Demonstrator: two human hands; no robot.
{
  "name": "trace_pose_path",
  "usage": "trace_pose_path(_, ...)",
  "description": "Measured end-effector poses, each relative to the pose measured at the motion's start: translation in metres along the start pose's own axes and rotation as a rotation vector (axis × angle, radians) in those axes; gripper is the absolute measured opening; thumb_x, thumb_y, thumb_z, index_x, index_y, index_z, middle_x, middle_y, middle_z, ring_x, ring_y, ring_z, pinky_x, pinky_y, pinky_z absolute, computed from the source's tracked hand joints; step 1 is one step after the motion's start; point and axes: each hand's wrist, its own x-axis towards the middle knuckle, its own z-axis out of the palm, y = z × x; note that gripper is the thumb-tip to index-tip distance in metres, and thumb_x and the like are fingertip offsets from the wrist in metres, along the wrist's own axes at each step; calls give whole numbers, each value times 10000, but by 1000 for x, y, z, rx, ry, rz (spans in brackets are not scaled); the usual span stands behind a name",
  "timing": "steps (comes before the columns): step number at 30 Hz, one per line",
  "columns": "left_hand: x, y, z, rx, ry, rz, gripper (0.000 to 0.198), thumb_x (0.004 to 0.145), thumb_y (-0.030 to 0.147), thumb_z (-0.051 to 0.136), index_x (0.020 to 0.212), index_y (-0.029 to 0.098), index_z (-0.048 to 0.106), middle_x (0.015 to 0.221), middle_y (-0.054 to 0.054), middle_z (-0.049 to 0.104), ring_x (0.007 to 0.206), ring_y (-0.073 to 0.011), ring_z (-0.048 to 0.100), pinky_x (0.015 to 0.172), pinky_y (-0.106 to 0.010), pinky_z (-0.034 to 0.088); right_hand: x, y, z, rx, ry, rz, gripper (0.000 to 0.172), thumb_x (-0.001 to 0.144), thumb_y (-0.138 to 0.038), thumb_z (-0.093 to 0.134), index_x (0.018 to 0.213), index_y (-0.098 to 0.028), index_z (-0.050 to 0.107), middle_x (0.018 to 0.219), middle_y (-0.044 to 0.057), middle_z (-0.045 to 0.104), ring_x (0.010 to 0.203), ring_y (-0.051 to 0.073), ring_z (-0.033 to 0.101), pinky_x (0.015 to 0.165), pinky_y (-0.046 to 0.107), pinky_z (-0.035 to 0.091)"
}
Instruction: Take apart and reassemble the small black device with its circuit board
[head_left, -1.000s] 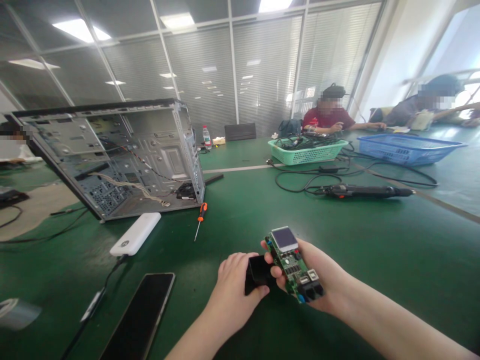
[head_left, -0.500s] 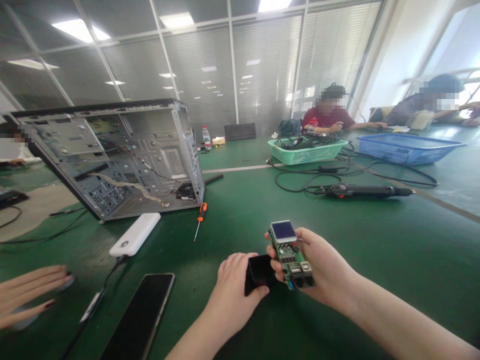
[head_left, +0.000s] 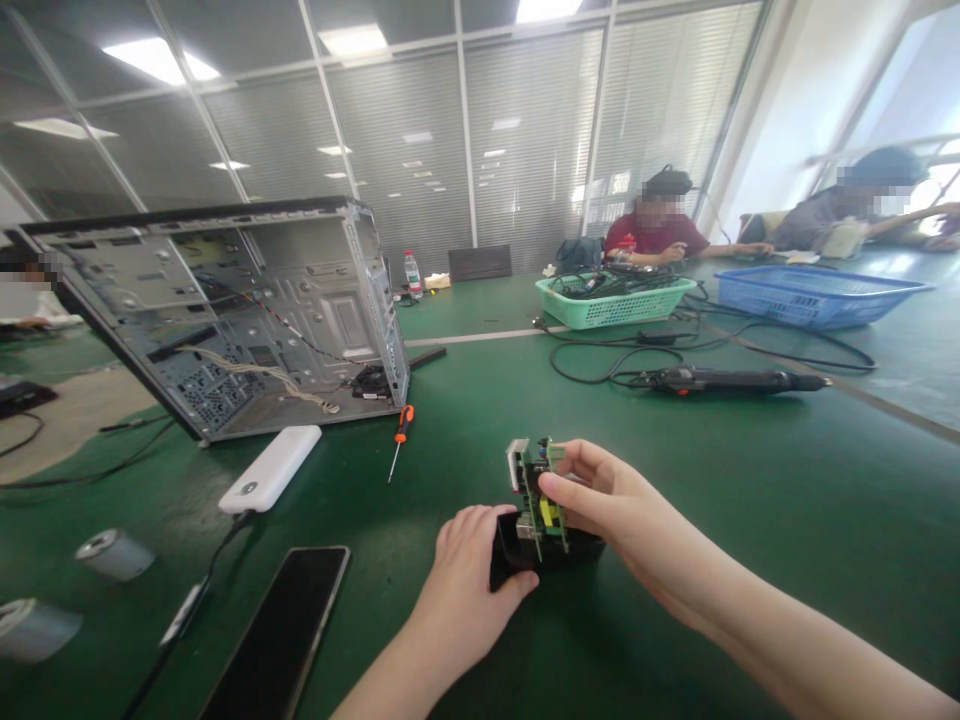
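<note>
My right hand (head_left: pixel 600 490) pinches a green circuit board assembly (head_left: pixel 541 505), turned edge-on, with two boards side by side and a small screen at its upper left. The assembly stands upright at a black plastic case (head_left: pixel 581 552) on the table; its lower end overlaps the case's open side, and I cannot tell how deep it sits. My left hand (head_left: pixel 476 560) grips the left end of the case, thumb at the front and fingers behind. Part of the case is hidden by the hands and boards.
Left of my hands lie a phone (head_left: pixel 281 630), a white power bank (head_left: pixel 271 468) with a cable, two metal cylinders (head_left: pixel 114 555) and an orange screwdriver (head_left: pixel 402 430). An open computer case (head_left: pixel 322 290) stands behind. Farther right are an electric screwdriver (head_left: pixel 735 382), a green basket (head_left: pixel 615 308) and a blue basket (head_left: pixel 817 300).
My right hand has turned the circuit board assembly edge-on and brought it left and down to the black case. My left hand stays put. Another person's hand has left the metal cylinders.
</note>
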Motion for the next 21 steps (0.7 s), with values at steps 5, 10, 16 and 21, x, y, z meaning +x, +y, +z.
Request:
trace_pose_path(5,0,2,-2,-2,-8,-3,462,725,202,664,1163,231,521,1197,-57,576,1164,-270,453,1009,-434,315,1,5,-3,-93,81,-77,408,720,-409,751,885,-154,477,886,30,618,833,152,573,695,220,452)
trace_pose_path(10,0,2,-2,1,-8,-4,458,726,199,664,1161,230,523,1196,-56,577,1165,-269,455,1010,-437,315,-1,4,-1,81,78,6,470,674,-453,781,896,-149,499,907,31,596,811,144,559,656,222,481)
trace_pose_path(16,0,-1,1,-15,12,14,483,712,172,673,1164,239,518,1208,-52,572,1171,-266,453,1017,-434,309,1,6,2,388,-54,128,411,732,-388,766,920,-149,490,894,26,567,816,147,557,708,274,519)
trace_pose_path(21,-1,1,1,-11,11,20,474,706,156,675,1150,234,527,1189,-56,580,1170,-270,455,1017,-435,314,0,6,4,496,-41,189,283,794,-301,711,910,-125,521,908,70,592,833,194,602,676,286,536)
